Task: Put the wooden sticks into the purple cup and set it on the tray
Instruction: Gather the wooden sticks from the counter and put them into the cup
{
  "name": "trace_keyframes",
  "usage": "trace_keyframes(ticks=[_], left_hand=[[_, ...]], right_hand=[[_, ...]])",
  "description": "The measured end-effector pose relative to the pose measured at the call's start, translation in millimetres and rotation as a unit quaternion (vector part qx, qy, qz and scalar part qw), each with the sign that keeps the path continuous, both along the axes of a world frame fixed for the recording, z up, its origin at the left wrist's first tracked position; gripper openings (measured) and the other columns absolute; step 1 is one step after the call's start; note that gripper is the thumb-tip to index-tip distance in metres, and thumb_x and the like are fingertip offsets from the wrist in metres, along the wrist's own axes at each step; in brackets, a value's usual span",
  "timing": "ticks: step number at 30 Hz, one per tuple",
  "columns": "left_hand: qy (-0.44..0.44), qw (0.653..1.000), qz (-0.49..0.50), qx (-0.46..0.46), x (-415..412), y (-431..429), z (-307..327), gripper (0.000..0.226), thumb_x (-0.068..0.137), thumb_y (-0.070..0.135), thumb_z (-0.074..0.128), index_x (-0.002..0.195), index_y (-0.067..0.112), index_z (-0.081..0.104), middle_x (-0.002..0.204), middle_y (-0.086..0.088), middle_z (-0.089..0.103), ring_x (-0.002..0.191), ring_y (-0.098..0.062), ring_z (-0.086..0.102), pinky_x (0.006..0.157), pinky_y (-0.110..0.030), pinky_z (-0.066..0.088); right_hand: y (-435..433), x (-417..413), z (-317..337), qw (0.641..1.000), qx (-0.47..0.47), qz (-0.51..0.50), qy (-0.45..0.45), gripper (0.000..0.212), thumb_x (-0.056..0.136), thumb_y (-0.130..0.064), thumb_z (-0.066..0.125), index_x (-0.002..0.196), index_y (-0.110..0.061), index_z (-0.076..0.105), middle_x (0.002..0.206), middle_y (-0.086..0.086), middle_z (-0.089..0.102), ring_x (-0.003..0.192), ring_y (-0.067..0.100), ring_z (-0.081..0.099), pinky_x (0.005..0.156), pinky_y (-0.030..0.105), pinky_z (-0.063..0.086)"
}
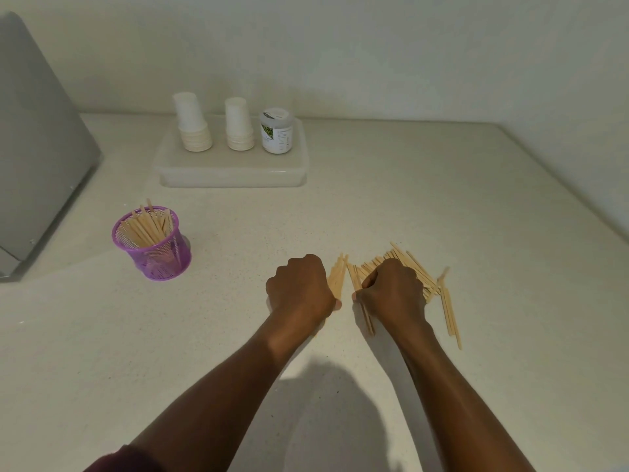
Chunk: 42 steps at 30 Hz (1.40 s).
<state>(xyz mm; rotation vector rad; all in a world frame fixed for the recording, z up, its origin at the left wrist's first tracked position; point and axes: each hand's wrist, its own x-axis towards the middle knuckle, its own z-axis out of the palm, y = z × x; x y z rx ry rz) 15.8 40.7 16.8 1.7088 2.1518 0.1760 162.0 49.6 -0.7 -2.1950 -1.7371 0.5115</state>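
While both your hands are curled into fists on the counter (442,185), you are busy gathering sticks. Your left hand (301,287) is closed around a small bunch, and their tips poke out just past your knuckles. Your right hand (391,289) is closed over the near side of the loose pile of wooden sticks (413,267), with your thumb pressing a few of them down. I cannot tell how many each hand really holds.

The purple cup (153,241) stands well off to the left of your left hand, a bit farther from you. It already has many sticks standing in it. The tray (231,172) is far ahead of both hands, holding two stacks of paper cups (194,124) and a jar (276,131), with bare room along its front.

I think the sticks are very light, thin and stiff — they may snap if you squeeze hard, and they slide and fan out easily. Grab a bunch around the middle so the ends stay even. The cup looks light and full of holes — hold it around its side, low down, so it does not tip.
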Motion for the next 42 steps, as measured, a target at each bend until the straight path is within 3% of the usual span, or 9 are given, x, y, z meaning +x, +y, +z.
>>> trace_keyframes(ticks=[3,6,13,17,23,26,34,40,42], left_hand=[[0.023,1.0,-0.004,0.0,2.1,-1.1,1.5,0.055,0.079,0.04,0.096,0.079,0.023,0.044,0.076,0.003,0.054,0.076,-0.019,0.056,0.069,-0.032,0.044],[0.021,1.0,0.004,-0.005,1.5,-1.1,4.3,0.054,0.083,0.024,0.091,0.073,0.023,0.038,0.073,0.004,0.048,0.076,-0.019,0.054,0.068,-0.032,0.043],[-0.028,1.0,0.009,0.006,-4.4,-1.6,2.6,0.045,0.079,0.013,0.089,0.072,0.021,0.045,0.073,0.003,0.054,0.058,-0.01,0.048,0.054,-0.025,0.037],[-0.075,0.997,0.034,0.008,-11.6,-3.5,-5.2,0.029,0.077,0.017,0.091,0.079,0.018,0.061,0.079,0.001,0.067,0.068,-0.016,0.066,0.053,-0.025,0.04],[-0.175,0.982,0.062,0.034,-24.3,-4.6,-7.9,0.021,0.076,0.025,0.097,0.078,0.013,0.079,0.077,0.001,0.076,0.069,-0.013,0.07,0.061,-0.024,0.052],[-0.231,0.968,0.075,0.067,-35.2,-6.3,-1.5,0.024,0.078,0.027,0.097,0.076,0.009,0.082,0.075,-0.003,0.078,0.066,-0.009,0.069,0.063,-0.023,0.05],[-0.356,0.894,0.159,0.223,-85.4,-20.9,39.2,0.014,0.081,0.019,0.095,0.082,0.011,0.084,0.071,-0.002,0.079,0.063,-0.016,0.073,0.066,-0.024,0.053],[-0.344,0.833,0.246,0.358,-153.2,-21.9,69.6,0.014,0.082,0.024,0.095,0.079,0.018,0.082,0.064,0.003,0.077,0.056,-0.011,0.072,0.06,-0.022,0.058],[-0.339,0.815,0.267,0.386,-175.2,-21.4,74.9,0.013,0.083,0.025,0.094,0.083,0.02,0.083,0.067,0.005,0.078,0.061,-0.012,0.075,0.067,-0.026,0.062]], right_hand=[[-1.3,-1.6,2.0,1.0,0.006,0.005,-0.006,0.014,0.077,-0.017,0.082,0.081,-0.008,0.072,0.073,0.005,0.068,0.066,0.021,0.068,0.066,0.034,0.061],[-3.9,-3.3,2.0,1.0,0.011,0.002,-0.011,0.02,0.074,-0.015,0.079,0.068,-0.007,0.062,0.059,0.002,0.054,0.053,0.017,0.056,0.051,0.023,0.039],[-7.0,-9.0,-0.9,0.998,0.034,0.012,-0.047,0.035,0.079,-0.026,0.082,0.063,-0.014,0.053,0.057,-0.001,0.051,0.055,0.017,0.058,0.054,0.023,0.036],[-10.5,-8.6,-3.5,0.997,0.048,0.025,-0.056,0.038,0.081,-0.026,0.08,0.061,-0.014,0.05,0.057,-0.003,0.048,0.054,0.015,0.054,0.053,0.022,0.033],[-7.7,-2.1,-1.6,0.999,0.031,0.008,0.036,0.032,0.07,-0.019,0.078,0.051,-0.011,0.054,0.041,-0.005,0.039,0.039,0.01,0.035,0.048,0.022,0.028],[-6.2,5.7,-3.1,0.995,0.032,-0.01,0.093,0.026,0.069,-0.018,0.078,0.052,-0.004,0.065,0.044,0.004,0.054,0.043,0.013,0.047,0.05,0.022,0.033],[-0.7,-13.2,27.7,0.967,0.07,-0.027,0.244,0.01,0.074,-0.016,0.083,0.068,-0.021,0.079,0.057,-0.008,0.073,0.054,0.016,0.072,0.057,0.034,0.059],[17.2,-78.6,66.3,0.92,0.083,0.034,0.381,0.008,0.077,-0.008,0.083,0.082,-0.014,0.081,0.07,0.004,0.079,0.065,0.022,0.078,0.069,0.042,0.068],[24.0,-107.3,78.8,0.907,0.09,0.065,0.406,0.008,0.076,-0.008,0.082,0.082,-0.011,0.081,0.072,0.008,0.079,0.065,0.022,0.077,0.071,0.048,0.067]])
